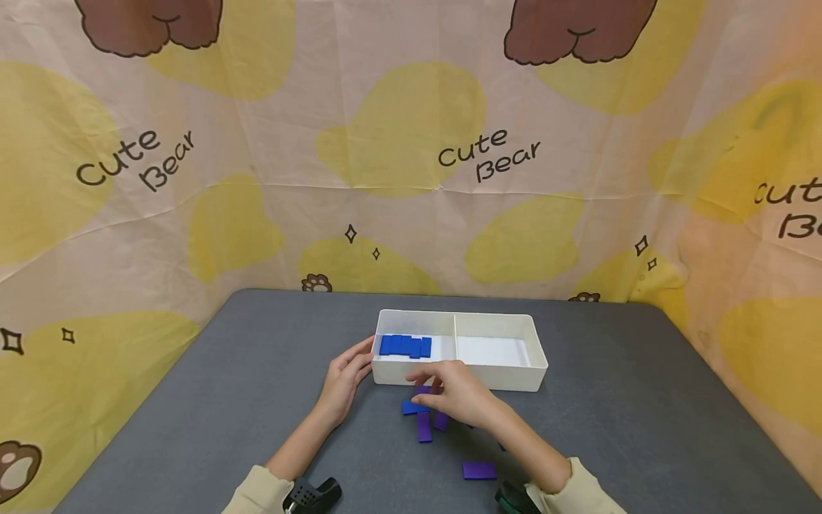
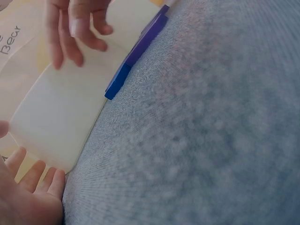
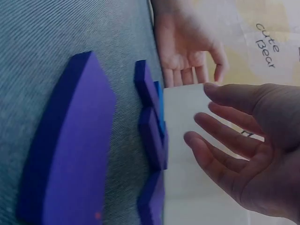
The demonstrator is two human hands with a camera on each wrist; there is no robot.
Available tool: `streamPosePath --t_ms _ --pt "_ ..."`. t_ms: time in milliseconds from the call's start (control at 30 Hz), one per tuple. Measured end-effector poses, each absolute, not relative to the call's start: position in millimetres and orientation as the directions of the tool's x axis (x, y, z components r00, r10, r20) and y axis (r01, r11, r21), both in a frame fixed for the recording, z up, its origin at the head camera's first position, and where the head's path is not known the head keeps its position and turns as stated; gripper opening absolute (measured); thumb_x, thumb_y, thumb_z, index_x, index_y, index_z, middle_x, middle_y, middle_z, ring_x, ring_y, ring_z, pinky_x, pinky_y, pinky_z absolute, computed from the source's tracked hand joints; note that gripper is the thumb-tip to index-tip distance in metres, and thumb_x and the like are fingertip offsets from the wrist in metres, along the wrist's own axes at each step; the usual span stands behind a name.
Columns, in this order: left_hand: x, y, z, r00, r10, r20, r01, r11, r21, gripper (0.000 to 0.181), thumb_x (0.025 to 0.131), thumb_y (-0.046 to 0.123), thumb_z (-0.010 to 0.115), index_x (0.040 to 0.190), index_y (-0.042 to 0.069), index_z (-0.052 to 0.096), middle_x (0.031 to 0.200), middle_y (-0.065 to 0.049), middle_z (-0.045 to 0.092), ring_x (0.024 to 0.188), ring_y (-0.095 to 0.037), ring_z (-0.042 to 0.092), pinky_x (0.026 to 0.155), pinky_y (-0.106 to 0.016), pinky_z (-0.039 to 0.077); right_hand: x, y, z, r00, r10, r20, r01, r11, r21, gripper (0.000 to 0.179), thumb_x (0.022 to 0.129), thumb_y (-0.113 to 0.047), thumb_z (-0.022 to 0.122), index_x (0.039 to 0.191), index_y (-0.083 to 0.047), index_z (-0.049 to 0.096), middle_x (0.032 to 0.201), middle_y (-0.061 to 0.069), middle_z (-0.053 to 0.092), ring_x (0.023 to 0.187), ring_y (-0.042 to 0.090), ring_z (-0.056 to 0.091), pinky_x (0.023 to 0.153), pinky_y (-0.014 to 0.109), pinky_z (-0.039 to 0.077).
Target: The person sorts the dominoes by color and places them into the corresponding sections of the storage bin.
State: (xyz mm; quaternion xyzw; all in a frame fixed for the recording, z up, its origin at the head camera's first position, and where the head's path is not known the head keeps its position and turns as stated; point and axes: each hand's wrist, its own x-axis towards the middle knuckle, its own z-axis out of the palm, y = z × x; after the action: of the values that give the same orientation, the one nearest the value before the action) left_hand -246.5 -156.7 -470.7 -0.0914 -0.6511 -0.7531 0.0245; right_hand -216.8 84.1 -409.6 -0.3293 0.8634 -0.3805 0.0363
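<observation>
A white two-compartment box [image 1: 494,377] sits on the grey table, with several blue blocks [image 1: 401,345] lying in its left compartment. My left hand [image 1: 343,385] rests against the box's left end, its fingers fairly straight along the wall, as the left wrist view also shows. Over the loose pieces in front of the box hovers my right hand [image 1: 457,392], fingers loosely bent and nothing between them in the right wrist view. Below it lie a blue block [image 1: 411,408] and several purple blocks [image 1: 424,428], partly hidden by the hand.
A single purple block [image 1: 479,470] lies nearer the table's front, left of the right forearm. The box's right compartment [image 1: 491,350] shows its white floor. A printed cloth [image 1: 398,143] hangs behind the grey table [image 1: 193,428].
</observation>
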Motion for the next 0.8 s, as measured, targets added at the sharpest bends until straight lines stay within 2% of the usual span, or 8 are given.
streamPosePath --t_ms 167,400,600,733,800 --pt "-246.4 -156.9 -470.6 -0.980 0.087 0.177 0.163 -0.144 0.976 0.049 0.105 0.002 0.049 0.151 -0.014 0.046 0.157 -0.032 0.047 0.146 -0.043 0.045 0.103 -0.019 0.050 -220.5 86.4 -416.9 -0.753 -0.639 0.157 -0.559 0.494 -0.666 0.025 0.092 -0.008 0.081 0.114 0.002 0.077 0.103 0.013 0.078 0.076 0.008 0.064 0.070 0.021 0.054" --pt "-245.6 -157.0 -469.6 -0.980 0.086 0.178 0.166 -0.131 0.977 0.049 0.105 0.002 0.049 0.151 -0.014 0.046 0.157 -0.032 0.047 0.143 -0.038 0.049 0.103 -0.020 0.051 -223.2 87.6 -422.7 -0.741 -0.653 0.156 -0.581 0.507 -0.636 0.020 0.091 -0.005 0.081 0.110 0.000 0.079 0.100 0.010 0.078 0.078 0.005 0.061 0.068 0.021 0.052" --pt "-245.8 -157.0 -468.0 -0.985 0.079 0.154 0.141 -0.149 0.979 0.048 0.105 0.002 0.049 0.151 -0.013 0.047 0.157 -0.030 0.048 0.143 -0.036 0.050 0.104 -0.021 0.050 -224.3 87.5 -423.9 -0.734 -0.664 0.144 -0.588 0.513 -0.626 0.019 0.090 0.001 0.079 0.109 -0.001 0.079 0.101 0.009 0.078 0.080 0.009 0.063 0.070 0.022 0.053" --pt "-245.8 -156.5 -467.7 -0.985 0.078 0.153 0.142 -0.136 0.980 0.048 0.106 0.002 0.049 0.151 -0.013 0.047 0.156 -0.030 0.048 0.143 -0.037 0.049 0.104 -0.022 0.050 -224.7 88.4 -422.6 -0.718 -0.684 0.132 -0.603 0.515 -0.610 0.024 0.088 0.009 0.076 0.109 -0.001 0.079 0.099 0.008 0.077 0.084 0.013 0.065 0.070 0.022 0.054" --pt "-245.8 -156.2 -467.5 -0.985 0.079 0.155 0.144 -0.133 0.981 0.048 0.106 0.002 0.049 0.151 -0.012 0.047 0.157 -0.030 0.048 0.143 -0.038 0.049 0.104 -0.022 0.050 -224.9 89.1 -421.5 -0.709 -0.695 0.121 -0.609 0.516 -0.602 0.028 0.086 0.011 0.076 0.110 -0.001 0.079 0.097 0.007 0.076 0.080 0.012 0.063 0.068 0.021 0.052"
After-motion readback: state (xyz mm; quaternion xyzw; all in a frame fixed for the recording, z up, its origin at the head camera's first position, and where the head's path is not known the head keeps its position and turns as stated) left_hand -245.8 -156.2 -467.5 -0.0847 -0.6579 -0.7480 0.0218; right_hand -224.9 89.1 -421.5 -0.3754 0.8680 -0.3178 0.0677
